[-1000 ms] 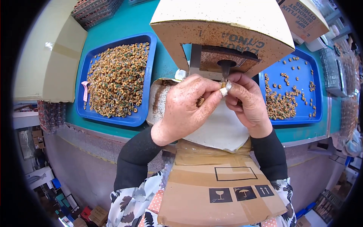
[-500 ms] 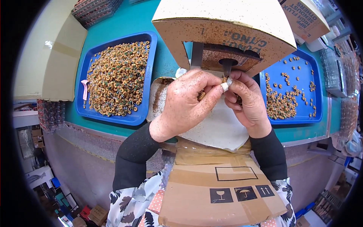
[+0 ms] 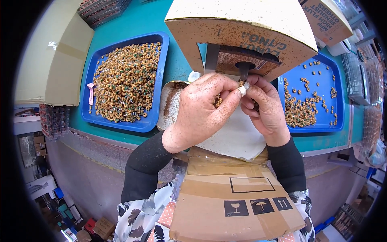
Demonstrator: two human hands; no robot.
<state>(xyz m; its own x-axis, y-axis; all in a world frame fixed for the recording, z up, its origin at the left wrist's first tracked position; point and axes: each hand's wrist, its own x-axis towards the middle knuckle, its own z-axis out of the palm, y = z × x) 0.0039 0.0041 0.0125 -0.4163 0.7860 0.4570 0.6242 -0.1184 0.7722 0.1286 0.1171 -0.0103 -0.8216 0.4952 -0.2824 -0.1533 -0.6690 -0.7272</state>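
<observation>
My left hand point(image 3: 203, 109) and my right hand point(image 3: 268, 107) meet in front of a cardboard hood point(image 3: 242, 26). Between their fingertips is a small copper wire-wound ring coil point(image 3: 242, 83), pinched from both sides just below a dark grey strip point(image 3: 244, 70) that comes out of a round opening. White tape point(image 3: 242, 90) wraps a fingertip there. More ring coils point(image 3: 217, 101) sit in the curled fingers of my left hand; something coil-like shows dimly inside my right. Brown dust speckles both hands.
A blue tray point(image 3: 163, 60) on the left is heaped with ring coils point(image 3: 125, 80). Another blue tray point(image 3: 338, 117) on the right carries fewer, loosely scattered. Below my hands lies a dusty white sheet point(image 3: 238, 139), and a taped cardboard piece point(image 3: 234, 193) covers my lap.
Both hands have shifted very slightly to the right along with the whole view. The pinch on the coil at the strip stays the same.
</observation>
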